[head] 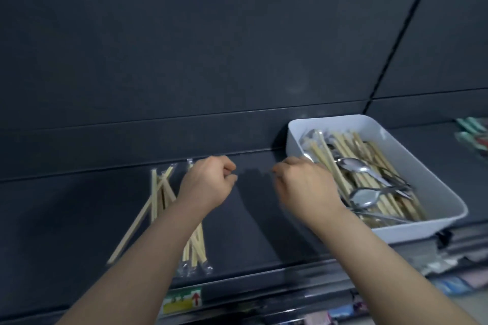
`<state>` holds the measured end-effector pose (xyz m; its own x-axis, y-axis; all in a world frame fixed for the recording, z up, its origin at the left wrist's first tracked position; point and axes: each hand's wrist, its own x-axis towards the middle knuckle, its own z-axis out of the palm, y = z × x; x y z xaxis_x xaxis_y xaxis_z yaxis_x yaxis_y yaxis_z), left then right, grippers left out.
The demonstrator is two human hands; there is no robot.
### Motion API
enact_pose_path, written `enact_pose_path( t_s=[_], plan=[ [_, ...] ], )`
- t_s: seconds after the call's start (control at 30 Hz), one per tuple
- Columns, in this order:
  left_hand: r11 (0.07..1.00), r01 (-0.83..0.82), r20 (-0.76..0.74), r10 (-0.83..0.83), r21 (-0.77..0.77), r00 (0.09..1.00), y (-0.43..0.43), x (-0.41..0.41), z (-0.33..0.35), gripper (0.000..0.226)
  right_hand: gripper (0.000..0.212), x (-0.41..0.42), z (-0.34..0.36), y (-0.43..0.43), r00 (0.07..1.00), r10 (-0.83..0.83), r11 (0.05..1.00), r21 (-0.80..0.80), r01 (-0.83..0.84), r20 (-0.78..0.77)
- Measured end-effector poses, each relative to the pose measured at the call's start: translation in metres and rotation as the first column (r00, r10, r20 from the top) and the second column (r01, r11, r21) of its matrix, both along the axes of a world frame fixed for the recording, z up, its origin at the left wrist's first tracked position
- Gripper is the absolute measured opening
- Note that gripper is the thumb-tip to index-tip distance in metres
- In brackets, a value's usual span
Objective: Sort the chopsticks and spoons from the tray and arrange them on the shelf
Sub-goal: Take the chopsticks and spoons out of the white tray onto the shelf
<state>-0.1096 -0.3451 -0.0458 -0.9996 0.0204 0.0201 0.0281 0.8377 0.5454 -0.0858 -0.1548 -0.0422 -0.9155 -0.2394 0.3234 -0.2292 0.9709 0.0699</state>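
A white tray (435, 192) on the right of the dark shelf (250, 232) holds several wooden chopsticks (351, 155) and several metal spoons (365, 196). A loose pile of wrapped chopsticks (158, 192) lies on the shelf at the left. My left hand (208, 183) hovers over that pile with its fingers curled into a fist, and nothing shows in it. My right hand (307, 187) is blurred at the tray's near left corner, knuckles up. Its fingertips are hidden, so whether it holds anything is unclear.
The shelf's dark back wall (211, 60) rises just behind the hands. A price label with a red arrow (182, 301) sits on the shelf's front edge. Green and red packaged items (472, 134) lie at the far right, and more goods (449, 285) on the shelf below.
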Motion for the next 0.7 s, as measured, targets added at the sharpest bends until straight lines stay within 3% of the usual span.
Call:
enact_pose_path(
  t_s=[0.13,0.23,0.3,0.43,0.6,0.7],
  plan=[
    [0.995,0.089,-0.051,-0.086,0.051,0.995,0.055,-0.005,0.011,0.017,0.019,0.009,0.017,0.061,0.993,-0.110,0.982,-0.147,0.115,0.041],
    [0.983,0.161,-0.090,-0.153,0.083,0.984,0.092,-0.008,0.017,0.018,0.022,0.009,0.017,0.115,0.961,-0.225,0.963,-0.114,0.244,0.159],
    [0.976,0.202,-0.096,-0.194,0.086,0.976,0.115,-0.008,0.020,0.018,0.035,0.007,0.013,0.148,0.913,-0.276,0.945,-0.087,0.314,0.300],
    [0.967,0.250,-0.089,-0.244,0.057,0.966,0.154,-0.010,0.022,0.019,0.047,-0.001,0.001,0.186,0.868,-0.245,0.956,-0.043,0.291,0.431],
    [0.966,0.256,-0.101,-0.253,0.026,0.962,0.184,-0.017,0.022,0.018,0.025,-0.013,-0.007,0.206,0.914,-0.187,0.978,-0.016,0.206,0.359],
    [0.970,0.240,-0.122,-0.233,0.043,0.965,0.194,-0.020,0.021,0.019,0.015,-0.012,0.000,0.216,0.931,-0.108,0.963,-0.197,0.186,0.350]
  ],
)
